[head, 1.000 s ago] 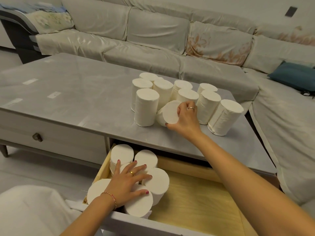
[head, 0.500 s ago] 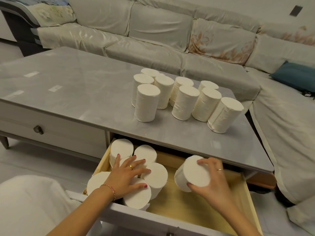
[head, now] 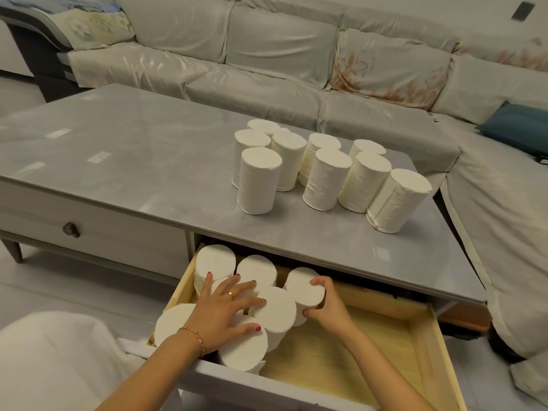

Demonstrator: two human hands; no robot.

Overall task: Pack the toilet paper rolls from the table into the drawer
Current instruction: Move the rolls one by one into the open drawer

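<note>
Beside a covered sofa (head: 267,69), nine toilet paper rolls (head: 323,170) stand upright on the grey surface (head: 118,149), awaiting packing. Below, in the open drawer (head: 427,333), the right hand (head: 329,307) grips a roll (head: 305,287), seating it against the cluster, while the left hand (head: 222,312) lies spread flat, apparently steadying packed rolls (head: 255,271).

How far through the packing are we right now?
Partway. Several rolls already stand packed at the drawer left end, steadied by the left hand. The right hand is seating another roll beside them. Nine rolls remain on the table.
</note>
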